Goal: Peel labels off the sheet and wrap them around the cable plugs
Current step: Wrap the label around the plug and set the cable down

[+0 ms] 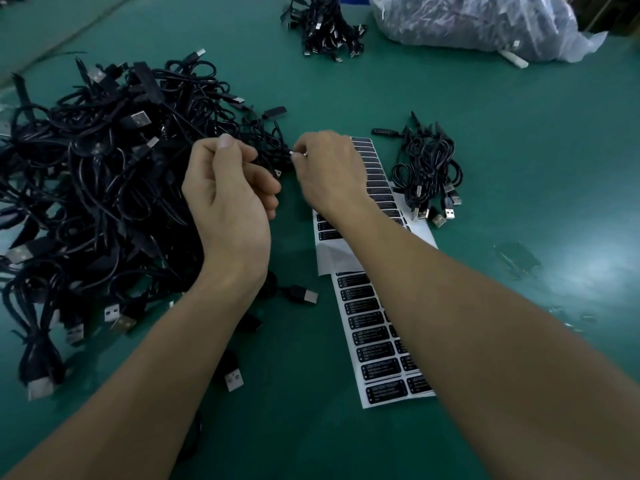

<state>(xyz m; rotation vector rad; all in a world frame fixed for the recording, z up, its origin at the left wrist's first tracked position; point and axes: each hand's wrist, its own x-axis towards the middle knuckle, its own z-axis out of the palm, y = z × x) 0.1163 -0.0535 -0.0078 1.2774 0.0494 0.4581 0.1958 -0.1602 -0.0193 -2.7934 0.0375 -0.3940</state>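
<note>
A big tangle of black USB cables (100,174) covers the left of the green table. My left hand (232,188) hovers at its right edge, fingers curled round a thin black cable. My right hand (329,168) is just to the right and pinches a small plug end (294,153) of that cable between its fingertips. Under my right forearm lie white sheets of black labels (372,327), one strip reaching up behind the right hand (367,157). Whether a label is on the pinched plug is hidden.
A small bundle of coiled cables (429,171) lies right of the sheets. Another cable bunch (325,26) and a clear plastic bag (478,22) sit at the far edge. Loose USB plugs (233,379) lie near my left forearm. Peeled backing scraps (517,258) lie at right.
</note>
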